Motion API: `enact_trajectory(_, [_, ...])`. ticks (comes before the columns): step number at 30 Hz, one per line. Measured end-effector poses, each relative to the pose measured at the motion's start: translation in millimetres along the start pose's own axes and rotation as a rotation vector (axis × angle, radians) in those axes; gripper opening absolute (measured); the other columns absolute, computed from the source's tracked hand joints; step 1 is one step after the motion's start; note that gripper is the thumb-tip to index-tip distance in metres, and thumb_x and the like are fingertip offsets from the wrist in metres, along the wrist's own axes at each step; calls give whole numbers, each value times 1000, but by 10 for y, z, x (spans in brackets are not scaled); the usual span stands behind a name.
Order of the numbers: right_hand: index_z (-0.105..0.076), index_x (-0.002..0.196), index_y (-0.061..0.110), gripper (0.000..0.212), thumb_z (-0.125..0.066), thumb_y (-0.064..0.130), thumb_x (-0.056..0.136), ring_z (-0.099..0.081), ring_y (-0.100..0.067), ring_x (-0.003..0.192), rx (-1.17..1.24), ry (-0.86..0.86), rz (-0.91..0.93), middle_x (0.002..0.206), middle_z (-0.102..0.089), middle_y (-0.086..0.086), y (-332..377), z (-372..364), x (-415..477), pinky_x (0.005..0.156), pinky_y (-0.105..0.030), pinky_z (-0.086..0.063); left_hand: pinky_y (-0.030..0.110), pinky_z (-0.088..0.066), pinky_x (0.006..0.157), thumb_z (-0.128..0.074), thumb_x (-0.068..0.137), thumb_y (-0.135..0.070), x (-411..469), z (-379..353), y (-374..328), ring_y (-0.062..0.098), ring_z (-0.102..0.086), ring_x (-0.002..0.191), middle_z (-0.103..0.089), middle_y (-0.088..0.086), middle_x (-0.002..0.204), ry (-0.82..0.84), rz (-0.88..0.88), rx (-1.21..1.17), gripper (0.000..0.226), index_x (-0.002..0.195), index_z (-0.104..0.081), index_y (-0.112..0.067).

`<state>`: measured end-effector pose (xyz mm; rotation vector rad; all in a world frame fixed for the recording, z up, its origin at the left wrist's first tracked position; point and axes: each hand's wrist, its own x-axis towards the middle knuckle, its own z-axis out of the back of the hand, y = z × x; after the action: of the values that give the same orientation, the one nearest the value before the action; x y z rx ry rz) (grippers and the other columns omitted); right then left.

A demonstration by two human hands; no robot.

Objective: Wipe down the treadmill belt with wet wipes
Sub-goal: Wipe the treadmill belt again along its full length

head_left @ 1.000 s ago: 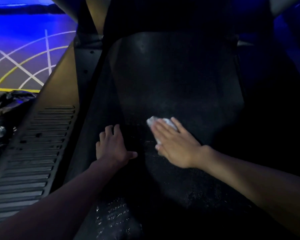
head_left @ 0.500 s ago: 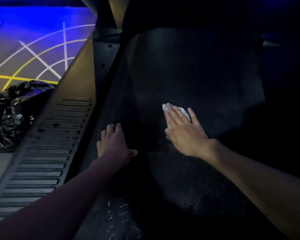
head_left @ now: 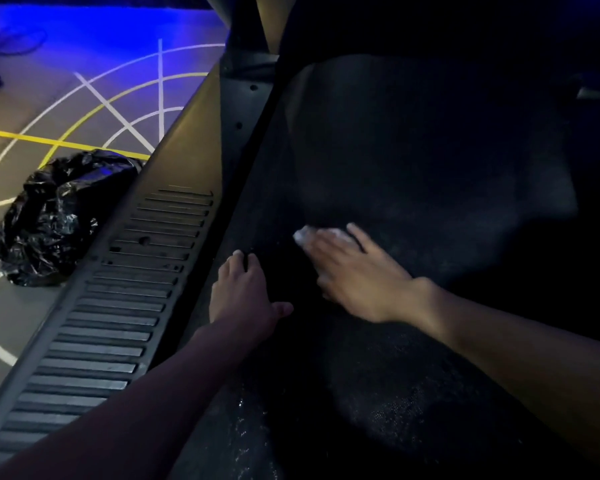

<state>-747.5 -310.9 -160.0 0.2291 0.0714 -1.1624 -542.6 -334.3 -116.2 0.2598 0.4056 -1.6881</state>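
Crumpled white wipe (head_left: 303, 235) slid left under right hand (head_left: 357, 275); grainy belt (head_left: 430, 161).

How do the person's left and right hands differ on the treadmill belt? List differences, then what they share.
The right hand presses a wet wipe under its fingers; the left hand holds nothing. The left hand lies by the left edge of the treadmill belt; the right hand is nearer the middle. Both lie palm down on the belt.

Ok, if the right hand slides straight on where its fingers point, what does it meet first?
Likely the left side rail; the right hand points forward-left across bare treadmill belt, though dim light blurs the edge.
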Motion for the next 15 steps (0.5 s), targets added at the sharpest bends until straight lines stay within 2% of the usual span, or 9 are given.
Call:
enact_trajectory(2, [21, 154, 17, 65, -12, 42, 105, 22, -13, 149, 86, 16, -197, 162, 26, 4, -52, 84, 109, 121, -52, 8, 39, -27, 113, -76, 77, -48, 13, 29, 18, 31, -19, 142, -14, 13, 157, 20, -15, 24, 103, 152, -18, -9])
enact_trajectory(3, [22, 154, 16, 66, -14, 42, 105, 24, -14, 148, 106, 21, -224, 162, 26, 2, -8, 83, 149, 121, -52, 8, 39, -29, 112, -78, 76, -45, 25, 45, 31, 31, -22, 140, -18, 12, 155, 19, -23, 32, 99, 150, -22, -9])
enact_trajectory(6, [16, 156, 16, 67, -16, 43, 104, 23, -15, 149, 46, 27, 12, 163, 23, 2, 240, 15, 179, 121, -49, 10, 35, -33, 107, -81, 73, -42, 42, 81, 84, 26, -29, 133, -29, 7, 147, 1, -45, 18, 92, 145, -31, -12])
enact_trajectory(8, [17, 155, 19, 65, -16, 42, 105, 23, -12, 148, 11, 16, 54, 161, 26, 6, 209, 26, 246, 121, -46, 13, 33, -34, 107, -81, 72, -42, 29, 82, 117, 23, -29, 135, -29, 3, 149, -22, -47, -13, 90, 145, -35, -14])
enact_trajectory(11, [19, 155, 16, 65, -13, 41, 104, 21, -14, 149, 35, -10, -218, 163, 24, 2, 137, 94, 426, 120, -49, 12, 32, -35, 106, -80, 75, -40, -16, 33, 137, 21, -28, 138, -27, 1, 153, -47, -34, -53, 82, 142, -40, -12])
enact_trajectory(12, [19, 155, 14, 66, -13, 42, 104, 22, -16, 149, 40, -9, -215, 163, 24, -1, 192, 83, 465, 120, -50, 11, 32, -36, 104, -78, 77, -40, -43, 10, 136, 21, -29, 136, -28, 2, 150, -63, -24, -44, 78, 141, -41, -14])
enact_trajectory(15, [19, 155, 16, 67, -13, 42, 102, 21, -15, 149, 44, 19, 53, 163, 23, 2, 408, 49, 457, 121, -46, 10, 35, -36, 99, -68, 82, -51, -119, -33, 112, 24, -34, 123, -32, 4, 135, -118, 12, 71, 72, 142, -38, -24])
